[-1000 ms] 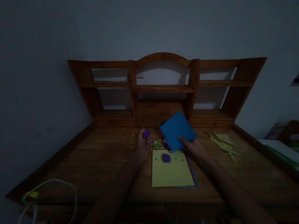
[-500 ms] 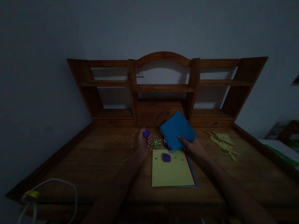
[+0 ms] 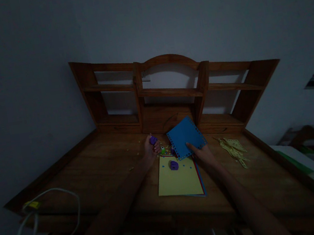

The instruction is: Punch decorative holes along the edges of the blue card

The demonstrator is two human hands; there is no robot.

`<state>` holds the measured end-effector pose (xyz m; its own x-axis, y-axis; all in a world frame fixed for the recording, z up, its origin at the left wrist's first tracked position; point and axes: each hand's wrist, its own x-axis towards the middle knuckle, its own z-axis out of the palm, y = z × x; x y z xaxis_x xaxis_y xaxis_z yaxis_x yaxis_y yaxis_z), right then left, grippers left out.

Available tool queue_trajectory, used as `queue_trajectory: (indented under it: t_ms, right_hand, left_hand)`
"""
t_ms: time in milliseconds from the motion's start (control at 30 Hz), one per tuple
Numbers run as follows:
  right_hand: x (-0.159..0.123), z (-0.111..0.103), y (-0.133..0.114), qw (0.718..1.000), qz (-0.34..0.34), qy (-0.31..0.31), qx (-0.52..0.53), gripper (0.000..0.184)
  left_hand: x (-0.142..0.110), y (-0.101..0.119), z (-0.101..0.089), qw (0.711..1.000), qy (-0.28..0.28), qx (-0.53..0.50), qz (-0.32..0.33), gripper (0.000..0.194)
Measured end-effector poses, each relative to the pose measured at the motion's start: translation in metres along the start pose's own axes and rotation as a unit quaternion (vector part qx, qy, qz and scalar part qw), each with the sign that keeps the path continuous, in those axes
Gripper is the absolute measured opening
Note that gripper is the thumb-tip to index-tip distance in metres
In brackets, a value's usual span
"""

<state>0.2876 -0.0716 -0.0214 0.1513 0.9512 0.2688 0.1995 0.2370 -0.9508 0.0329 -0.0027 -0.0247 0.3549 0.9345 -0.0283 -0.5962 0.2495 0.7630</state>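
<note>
My left hand [image 3: 150, 148] is closed around a small purple paper punch [image 3: 153, 140], held above the desk. In my right hand [image 3: 203, 153] is a blue paper sheet [image 3: 186, 137], tilted, with holes punched along its edges and the thumb on its upper face. A second purple punch [image 3: 174, 165] lies on a stack of coloured paper [image 3: 179, 184], yellow on top, with red and blue edges showing. Small blue cut-outs are scattered on the yellow sheet. Just behind the stack stands a small green punch [image 3: 163, 150], and another purple item [image 3: 173, 150] is partly hidden by the blue sheet.
Yellow punched paper strips [image 3: 233, 147] lie in a heap on the right of the wooden desk [image 3: 94, 169]. Tiny paper bits dot the desk near my left hand. A wooden shelf unit [image 3: 167, 89] stands at the back. A white cable [image 3: 77, 206] loops over the front left edge.
</note>
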Motion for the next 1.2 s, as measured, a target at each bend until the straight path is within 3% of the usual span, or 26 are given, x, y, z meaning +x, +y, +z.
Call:
queue_trajectory:
  t_ms: [267, 667, 867, 1200]
  right_hand:
    - [0.001, 0.002, 0.004, 1.000, -0.002, 0.014, 0.013, 0.054]
    - [0.008, -0.004, 0.013, 1.000, -0.029, 0.004, -0.003, 0.046]
    - [0.009, -0.003, 0.014, 0.999, -0.039, 0.024, 0.014, 0.052]
    - [0.009, -0.008, 0.011, 0.996, -0.039, 0.075, -0.015, 0.054]
  left_hand:
    - [0.002, 0.001, -0.001, 0.999, -0.004, -0.029, -0.028, 0.060]
    - [0.001, 0.001, 0.000, 0.999, 0.001, -0.031, -0.024, 0.060]
    - [-0.001, 0.000, 0.001, 1.000, -0.017, -0.018, -0.003, 0.060]
    - [0.002, -0.003, 0.002, 0.999, 0.036, 0.034, 0.012, 0.062]
